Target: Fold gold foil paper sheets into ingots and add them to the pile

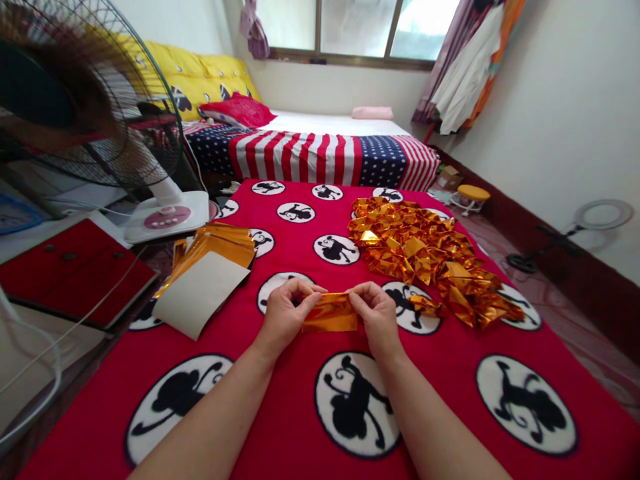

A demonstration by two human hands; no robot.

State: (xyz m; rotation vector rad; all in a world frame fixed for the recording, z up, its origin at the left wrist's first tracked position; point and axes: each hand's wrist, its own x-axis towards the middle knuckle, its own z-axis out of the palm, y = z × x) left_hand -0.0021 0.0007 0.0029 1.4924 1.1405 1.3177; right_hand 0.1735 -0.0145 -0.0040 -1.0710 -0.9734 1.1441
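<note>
A sheet of shiny gold foil paper [331, 315] is stretched between my two hands, just over the red cloth with monkey prints [320, 208]. My left hand [289, 308] pinches its upper left corner between thumb and fingers. The upper right corner is pinched the same way by my right hand [376, 310]. Along the top, the foil's edge looks folded over. To the left lies a stack of gold foil sheets [225, 243], with a pale sheet [200, 293] on top. Folded gold foil pieces [415, 247] form a heap on the right; one small piece [424, 305] lies nearest my right hand.
At the left stands an electric fan [167, 210], its blades blurred, beside a red board [75, 263] and a white cable. Beyond the cloth is a bed [315, 157] under a window. A yellow stool [473, 193] and a ring light [603, 215] stand along the right wall.
</note>
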